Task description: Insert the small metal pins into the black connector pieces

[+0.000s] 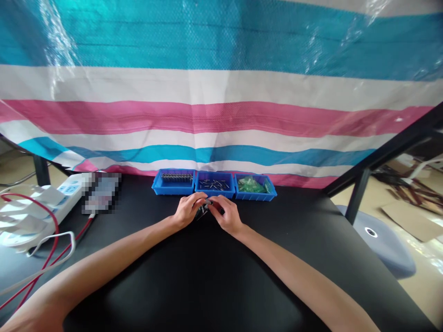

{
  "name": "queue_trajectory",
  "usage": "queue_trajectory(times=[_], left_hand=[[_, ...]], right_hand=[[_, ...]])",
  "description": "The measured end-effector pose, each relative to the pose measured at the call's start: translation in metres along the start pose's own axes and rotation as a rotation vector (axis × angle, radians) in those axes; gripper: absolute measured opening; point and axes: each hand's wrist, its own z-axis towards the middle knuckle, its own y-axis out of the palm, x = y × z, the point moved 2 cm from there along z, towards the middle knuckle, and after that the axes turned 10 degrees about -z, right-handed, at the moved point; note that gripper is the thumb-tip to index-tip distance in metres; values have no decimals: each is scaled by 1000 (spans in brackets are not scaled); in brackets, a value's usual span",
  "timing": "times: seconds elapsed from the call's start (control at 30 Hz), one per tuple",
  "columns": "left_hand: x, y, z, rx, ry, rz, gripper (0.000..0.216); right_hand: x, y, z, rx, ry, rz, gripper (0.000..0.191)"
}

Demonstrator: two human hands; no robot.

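My left hand (pixel 188 210) and my right hand (pixel 227 216) meet at the middle of the black table, just in front of the bins. Between their closed fingertips is a small grey cylindrical piece (pixel 208 201), partly covered by the fingers. Below it, beside the left fingers, some thin shiny metal parts (pixel 202 212) show; I cannot tell whether they are held or lie on the table. The middle blue bin (pixel 215 194), nearest both hands, holds loose thin metal pins (pixel 214 185). In the left blue bin (pixel 173 189) sits a row of small metal parts (pixel 177 177).
A right blue bin (pixel 256 196) contains green translucent pieces (pixel 252 185). On the left of the black table (pixel 207 286) lie a white power strip (pixel 71 186), red and white cables and a blurred phone (pixel 101 193). A striped sheet (pixel 207 115) hangs behind; a grey stool (pixel 384 240) stands at right.
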Motion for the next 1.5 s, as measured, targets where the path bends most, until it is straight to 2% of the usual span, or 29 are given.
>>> queue_trajectory(times=[0.13,0.33,0.5,0.63,0.77,0.87,0.97,1.03,1.17,1.33,1.5], left_hand=[[2,-1,1,-3,-21,10,20],[6,0,6,-13,29,49,21],[9,-1,6,18,39,31,15],[14,-2,6,31,-59,17,16],[13,-10,17,144,-207,-32,18],[5,-25,35,224,-278,-56,22],[-8,-47,56,232,-329,16,25],[-17,-61,67,177,-350,106,24],[-37,-76,76,-57,-408,259,22],[-52,-72,71,-265,-486,388,19],[-58,-65,73,-323,-477,475,18]], right_hand=[[0,0,0,5,-17,-12,15],[2,-2,-1,55,58,19,15],[2,0,1,1,55,-3,18],[2,-2,2,-2,112,-7,21],[2,-2,2,10,122,9,20],[2,-2,2,10,111,12,20],[2,-1,2,10,114,5,22],[2,-2,2,9,111,-7,22],[1,-2,2,9,90,-15,23],[2,-1,2,4,83,-23,23],[2,0,2,-2,74,-20,23]])
